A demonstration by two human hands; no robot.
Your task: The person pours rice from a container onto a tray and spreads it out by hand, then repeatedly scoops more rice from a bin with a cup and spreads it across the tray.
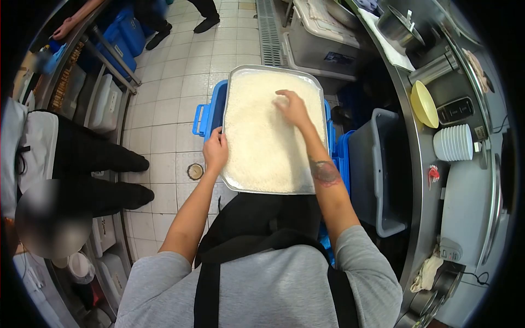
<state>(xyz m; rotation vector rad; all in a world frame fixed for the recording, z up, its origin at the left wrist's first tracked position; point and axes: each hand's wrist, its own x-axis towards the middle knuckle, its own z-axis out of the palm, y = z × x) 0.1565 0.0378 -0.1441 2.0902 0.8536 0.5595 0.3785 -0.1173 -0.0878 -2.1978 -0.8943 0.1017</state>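
Note:
A large metal tray (273, 192) lies over a blue bin (219, 101) in front of my body, its near edge close to my apron. An even layer of pale, crumb-like grains (262, 142) covers its bottom. My left hand (216, 150) is closed on the left rim, thumb on the upper side. Over the far right part of the grains is my right hand (293, 108), its fingers bent and apart, with nothing visible in them.
At left stands a person in dark trousers (104, 158); another's legs (202, 13) are at the far end. A grey bin (377, 169) stands at right, beside a steel counter with a yellow bowl (424, 104) and stacked white bowls (453, 143). A small round object (194, 171) lies on the floor.

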